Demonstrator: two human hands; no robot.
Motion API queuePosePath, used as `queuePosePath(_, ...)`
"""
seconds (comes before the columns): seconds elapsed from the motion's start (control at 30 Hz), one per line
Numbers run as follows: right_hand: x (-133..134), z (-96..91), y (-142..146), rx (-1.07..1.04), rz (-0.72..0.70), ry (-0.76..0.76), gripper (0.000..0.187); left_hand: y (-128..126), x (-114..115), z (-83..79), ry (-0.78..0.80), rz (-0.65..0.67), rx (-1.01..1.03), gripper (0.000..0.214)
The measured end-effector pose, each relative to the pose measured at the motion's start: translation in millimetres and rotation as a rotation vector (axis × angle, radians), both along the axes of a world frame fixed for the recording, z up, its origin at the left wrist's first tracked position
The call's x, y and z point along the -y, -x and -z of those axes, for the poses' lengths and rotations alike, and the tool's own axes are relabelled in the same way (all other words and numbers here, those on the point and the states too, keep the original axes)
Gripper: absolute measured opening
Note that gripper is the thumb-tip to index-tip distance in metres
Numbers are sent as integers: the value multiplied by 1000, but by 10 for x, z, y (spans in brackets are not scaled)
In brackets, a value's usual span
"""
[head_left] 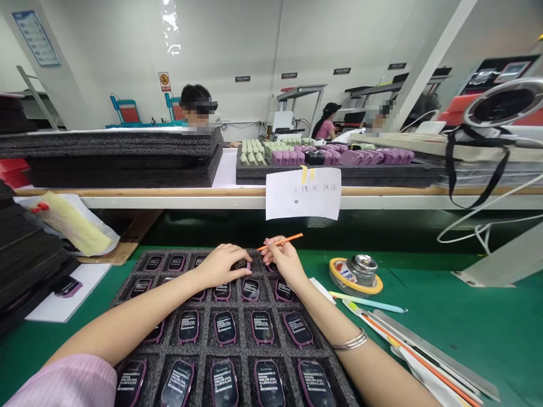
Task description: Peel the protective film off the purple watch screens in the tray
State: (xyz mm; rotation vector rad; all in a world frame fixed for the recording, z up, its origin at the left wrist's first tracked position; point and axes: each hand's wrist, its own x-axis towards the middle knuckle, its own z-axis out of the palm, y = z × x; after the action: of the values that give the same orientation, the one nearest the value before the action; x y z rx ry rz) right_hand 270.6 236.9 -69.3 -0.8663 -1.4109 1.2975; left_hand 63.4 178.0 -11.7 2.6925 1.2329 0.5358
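Charcoal foam tray [127,297] fills the lower middle of the head view, its pockets holding rows of pink-framed devices [224,328] with black, text-covered screens. Over the tray's top row, the left hand [223,265] lies palm down, fingers curved and narrow, their tips on or just beside one device; whether it grips that device cannot be told. The right hand [285,261] sits just beside it, pinching a thin orange stick [280,242] between thumb and fingers, the stick pointing across toward the left hand. A silver bangle [348,341] circles the right wrist, and a pink sleeve [59,384] covers the left arm.

Right of the tray, on a green mat [424,271], stand a metal tin [362,268] in a yellow ring, a pale blue pen [367,302] and a steel ruler [436,353]. Left of the tray rise stacked black foam trays [25,254]. Beyond it, a handwritten paper sign [303,194] hangs from a shelf, and a co-worker [197,107] sits further back.
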Motion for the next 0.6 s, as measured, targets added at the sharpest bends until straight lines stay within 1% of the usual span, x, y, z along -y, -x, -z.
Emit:
queuePosePath(0.2,47,-12,0,41,-32,-6,25,-1,-4,109,47,-16,151,18)
queuePosePath(0.23,58,-16,1,51,-35,-11,25,-2,-4,121,56,-37,181,22)
queuePosePath(0.33,91,-25,1,90,-54,-31,24,2,-4,157,85,-116,259,47)
queuePosePath(0.4,105,-33,2,113,-67,-45,23,4,-4,175,105,-141,285,55)
queuePosePath(0.6,120,-45,10,139,-88,-88,22,5,-12,184,128,-146,298,51)
